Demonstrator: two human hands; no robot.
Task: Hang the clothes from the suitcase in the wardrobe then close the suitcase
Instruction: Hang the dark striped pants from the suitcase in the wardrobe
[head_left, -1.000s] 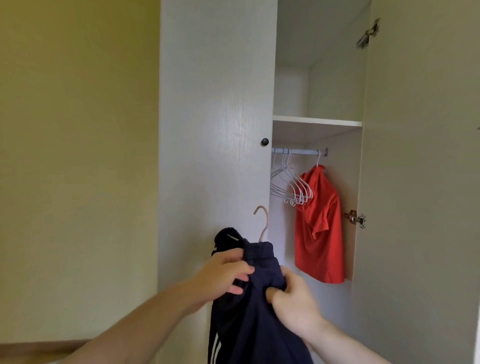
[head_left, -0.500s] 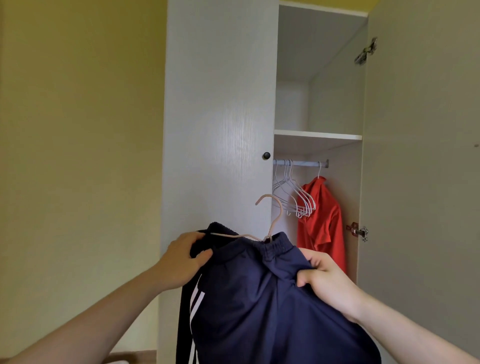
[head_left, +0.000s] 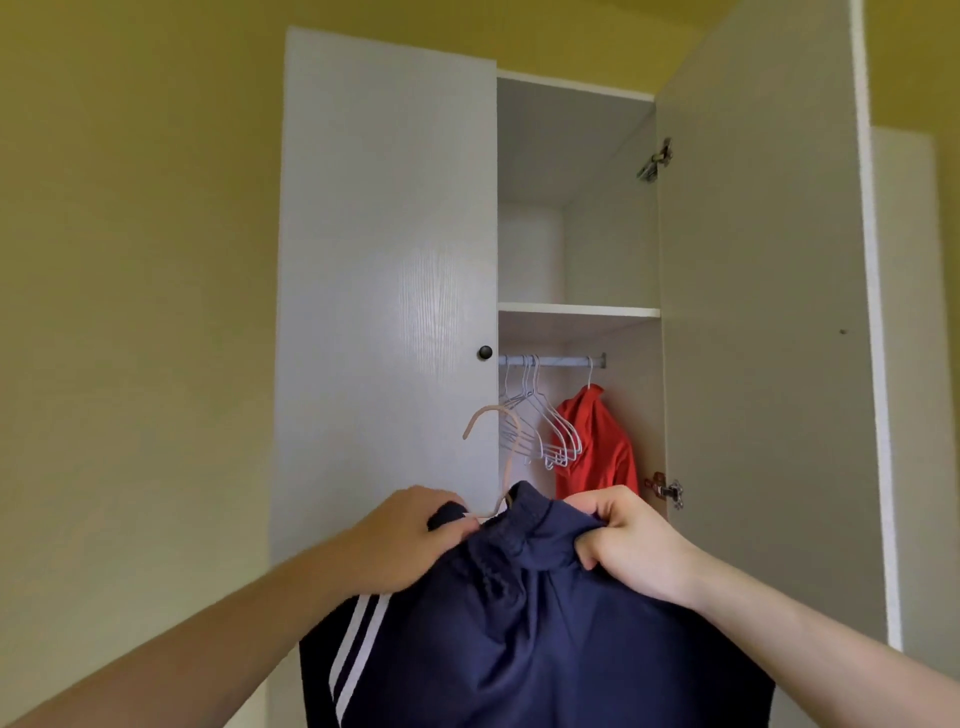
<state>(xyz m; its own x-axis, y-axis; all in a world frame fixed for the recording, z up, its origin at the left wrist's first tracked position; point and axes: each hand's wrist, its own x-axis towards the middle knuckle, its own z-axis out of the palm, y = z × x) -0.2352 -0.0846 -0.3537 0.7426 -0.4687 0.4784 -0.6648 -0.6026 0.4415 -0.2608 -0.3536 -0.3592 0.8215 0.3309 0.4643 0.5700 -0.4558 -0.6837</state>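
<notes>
A navy garment with white side stripes (head_left: 519, 639) hangs on a beige hanger (head_left: 498, 447) whose hook sticks up in front of the white wardrobe (head_left: 384, 260). My left hand (head_left: 410, 540) grips the garment's top edge at the left, over the hanger's arm. My right hand (head_left: 628, 545) grips the bunched waistband at the right. Inside, a metal rail (head_left: 553, 361) carries several empty white hangers (head_left: 545, 426) and a red shirt (head_left: 597, 441). The suitcase is out of view.
The wardrobe's left door is shut, with a black knob (head_left: 484, 352). Its right door (head_left: 763, 338) stands open toward me. A shelf (head_left: 576, 310) sits above the rail. Yellow wall (head_left: 135, 312) lies to the left.
Both hands have lifted the navy garment higher and drawn closer together at its top. The view has tilted up, showing the wardrobe's top edge.
</notes>
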